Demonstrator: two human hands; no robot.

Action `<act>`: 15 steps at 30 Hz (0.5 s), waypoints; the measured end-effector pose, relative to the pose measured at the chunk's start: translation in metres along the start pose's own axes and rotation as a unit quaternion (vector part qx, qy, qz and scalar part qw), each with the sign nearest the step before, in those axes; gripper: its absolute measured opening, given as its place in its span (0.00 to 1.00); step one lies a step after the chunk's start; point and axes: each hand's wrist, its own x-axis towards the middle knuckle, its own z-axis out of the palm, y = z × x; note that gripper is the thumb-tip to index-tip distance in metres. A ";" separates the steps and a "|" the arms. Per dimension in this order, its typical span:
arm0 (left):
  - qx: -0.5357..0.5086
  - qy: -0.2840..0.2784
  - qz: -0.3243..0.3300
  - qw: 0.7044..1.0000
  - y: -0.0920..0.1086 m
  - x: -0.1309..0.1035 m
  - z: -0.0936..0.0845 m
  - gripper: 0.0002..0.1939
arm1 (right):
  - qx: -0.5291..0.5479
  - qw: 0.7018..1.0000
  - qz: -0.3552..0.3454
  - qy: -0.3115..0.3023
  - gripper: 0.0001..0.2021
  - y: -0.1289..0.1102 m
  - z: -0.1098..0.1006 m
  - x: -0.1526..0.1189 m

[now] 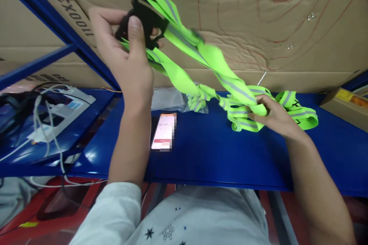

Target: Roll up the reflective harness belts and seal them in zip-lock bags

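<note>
High on the left, my left hand (129, 46) grips the black plastic buckle (151, 23) of a neon-green reflective strap (212, 55), thumb across the front. Two lengths of the strap, with grey stripes, slope down from the buckle to the right. My right hand (274, 116) is closed around the bunched part of that strap, low over the blue shelf (207, 141). Behind and beside the right hand lie more loops, one with dark lettering. A knotted bit of green webbing hangs or rests near a clear plastic bag (168, 99); which of these I cannot tell.
A lit phone (163, 132) with a timer lies on the shelf. Cables and a white power strip (66, 109) fill the left shelf. Cardboard with red lines (244, 15) stands behind. An open carton (347, 103) sits at right, and a blue frame bar (37, 59) crosses the left.
</note>
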 end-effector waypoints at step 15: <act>-0.087 -0.261 -0.288 0.917 -0.024 -0.004 -0.001 0.27 | -0.093 0.990 0.096 0.038 0.30 0.034 0.006 0.006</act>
